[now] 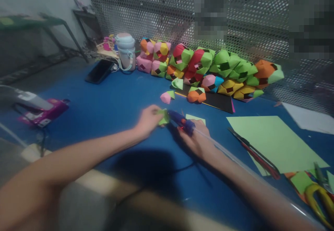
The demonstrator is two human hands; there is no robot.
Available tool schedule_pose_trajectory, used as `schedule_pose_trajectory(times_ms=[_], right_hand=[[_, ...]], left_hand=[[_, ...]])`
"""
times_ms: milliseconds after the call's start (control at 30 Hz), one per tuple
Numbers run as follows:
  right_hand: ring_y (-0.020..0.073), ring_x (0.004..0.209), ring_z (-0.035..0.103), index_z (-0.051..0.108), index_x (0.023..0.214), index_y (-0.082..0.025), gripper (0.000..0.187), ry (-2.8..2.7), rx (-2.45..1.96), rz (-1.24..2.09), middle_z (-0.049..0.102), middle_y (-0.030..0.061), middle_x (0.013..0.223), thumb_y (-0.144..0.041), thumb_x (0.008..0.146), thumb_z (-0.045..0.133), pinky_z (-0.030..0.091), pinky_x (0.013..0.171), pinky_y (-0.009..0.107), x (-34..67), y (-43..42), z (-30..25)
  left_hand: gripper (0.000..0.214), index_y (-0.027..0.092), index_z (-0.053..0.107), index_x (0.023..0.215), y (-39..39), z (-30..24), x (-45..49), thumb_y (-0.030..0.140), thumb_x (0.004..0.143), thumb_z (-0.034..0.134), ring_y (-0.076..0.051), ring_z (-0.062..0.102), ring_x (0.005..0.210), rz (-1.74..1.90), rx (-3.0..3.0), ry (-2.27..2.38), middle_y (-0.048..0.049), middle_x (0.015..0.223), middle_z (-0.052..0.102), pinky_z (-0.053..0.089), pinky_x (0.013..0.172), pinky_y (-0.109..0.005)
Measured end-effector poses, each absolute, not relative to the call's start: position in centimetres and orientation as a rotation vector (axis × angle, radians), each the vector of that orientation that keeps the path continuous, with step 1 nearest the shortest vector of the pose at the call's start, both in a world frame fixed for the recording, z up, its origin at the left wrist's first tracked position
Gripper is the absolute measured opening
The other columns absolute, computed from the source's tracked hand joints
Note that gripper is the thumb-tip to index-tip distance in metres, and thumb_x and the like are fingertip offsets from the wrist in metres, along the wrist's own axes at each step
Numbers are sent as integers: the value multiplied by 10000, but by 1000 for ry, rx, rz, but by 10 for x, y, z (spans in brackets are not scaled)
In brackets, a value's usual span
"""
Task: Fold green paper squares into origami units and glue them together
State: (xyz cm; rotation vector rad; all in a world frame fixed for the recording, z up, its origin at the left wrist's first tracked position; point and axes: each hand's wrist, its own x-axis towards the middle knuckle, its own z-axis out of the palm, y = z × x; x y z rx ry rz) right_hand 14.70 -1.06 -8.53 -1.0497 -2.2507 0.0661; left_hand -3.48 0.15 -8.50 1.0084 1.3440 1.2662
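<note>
Between the fingertips of my left hand is a small folded green paper piece. My right hand is wrapped around a blue hot glue gun, whose nozzle points left and meets or nearly meets the paper; contact is too blurred to tell. A long clear glue stick runs back from the gun over my right forearm. Just beyond my hands lie a pink and green folded paper piece and an orange folded paper ball. A green paper square lies partly behind my right hand.
Stacked colourful paper balls line the perforated metal panel. A bottle and phone stand back left, a purple box left. Green sheets, tweezers-like tool and yellow-handled scissors lie right. A dark cord trails below.
</note>
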Motion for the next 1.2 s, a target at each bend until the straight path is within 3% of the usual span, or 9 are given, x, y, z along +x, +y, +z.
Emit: schedule_pose_trajectory(times_ms=[300,1200], right_hand=[[167,594,483,604,755,-168,251,-2327,-971,-113,591,49,639,-278,894,426,279,608,297,148,-11,-85],[164,592,489,603,737,-178,251,-2352,-1053,-102,599,43,637,-279,886,428,267,631,300,149,-13,-80]], left_hand=[[84,134,525,691,2,-84,-35,55,679,549,-88,556,413,1246,1009,1350,23,539,586,473,407,-203],[88,144,514,684,4,-86,-36,67,667,553,-126,576,438,1222,951,1317,-11,502,596,465,411,-222]])
